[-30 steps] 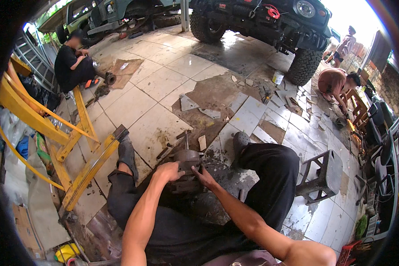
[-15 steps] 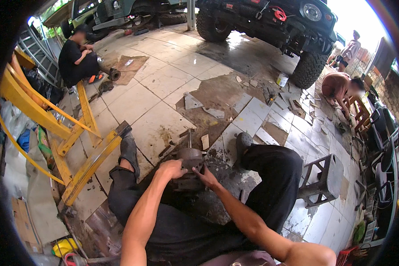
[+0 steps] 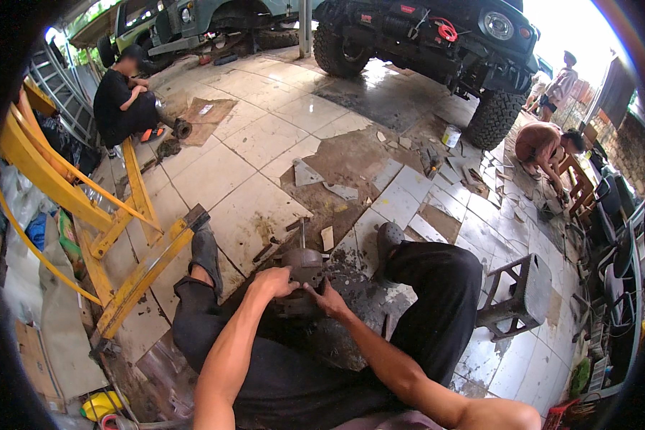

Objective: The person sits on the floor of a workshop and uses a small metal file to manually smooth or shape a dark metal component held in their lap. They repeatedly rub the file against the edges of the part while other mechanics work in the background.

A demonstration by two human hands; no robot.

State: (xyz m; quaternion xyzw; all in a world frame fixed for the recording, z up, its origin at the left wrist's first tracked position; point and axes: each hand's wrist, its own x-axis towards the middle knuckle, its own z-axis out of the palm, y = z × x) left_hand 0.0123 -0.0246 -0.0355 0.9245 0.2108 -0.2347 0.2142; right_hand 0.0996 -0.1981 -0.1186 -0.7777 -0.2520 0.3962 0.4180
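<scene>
Between my knees stands a dark, greasy round metal housing (image 3: 304, 262) with holes in its face and a slim shaft (image 3: 302, 231) rising from its far side. My left hand (image 3: 274, 282) grips the housing's left side, fingers bent against it. On the near right side, my right hand (image 3: 327, 297) holds it too, thumb pointing inward toward the left hand. The fingertips of both hands are partly hidden by the part. Beneath it lies more dark metal, too shadowed to make out.
A yellow steel frame (image 3: 131, 290) reaches in on the left. To the right stands a dark plastic stool (image 3: 517, 297). Broken tiles (image 3: 401, 193) lie ahead, before an off-road vehicle (image 3: 423, 43). One person (image 3: 125, 97) crouches far left; another (image 3: 545, 147) bends over at right.
Both hands have shifted slightly left and down in the picture along with the housing, keeping their grip. The whole view has moved a little.
</scene>
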